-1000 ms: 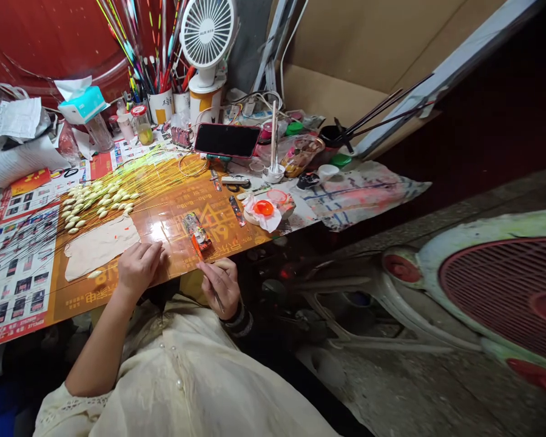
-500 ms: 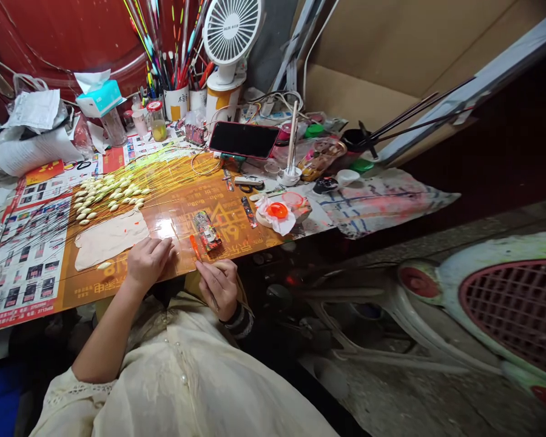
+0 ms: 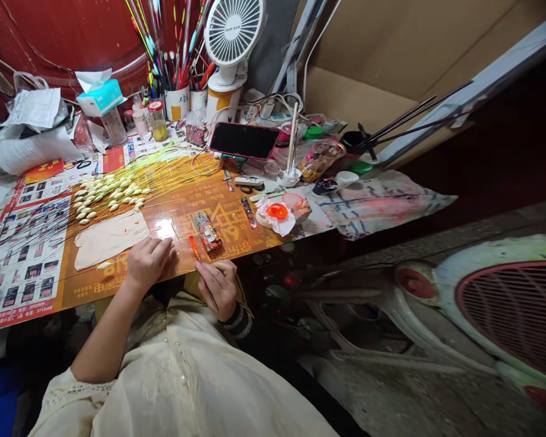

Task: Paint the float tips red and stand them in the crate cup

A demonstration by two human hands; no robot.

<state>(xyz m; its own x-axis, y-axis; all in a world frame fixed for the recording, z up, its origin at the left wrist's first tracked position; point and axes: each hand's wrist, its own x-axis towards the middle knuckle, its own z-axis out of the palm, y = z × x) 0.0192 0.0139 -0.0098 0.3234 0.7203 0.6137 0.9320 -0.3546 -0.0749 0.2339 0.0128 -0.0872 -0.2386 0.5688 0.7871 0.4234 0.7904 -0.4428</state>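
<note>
Orange-tipped tool (image 3: 194, 246) — held in my right hand (image 3: 219, 287), beside paint-stained block (image 3: 207, 232). My left hand (image 3: 148, 262) — fingers curled, at bench (image 3: 177, 206) edge; cannot tell contents.

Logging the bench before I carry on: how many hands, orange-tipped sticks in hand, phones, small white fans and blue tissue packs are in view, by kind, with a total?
Left hand and right hand: 2
Orange-tipped stick: 1
Phone: 1
Small white fan: 1
Blue tissue pack: 1
Total: 6

Glare on tabletop (image 3: 182, 209); dim, perhaps blurred floor (image 3: 391, 403)
</note>
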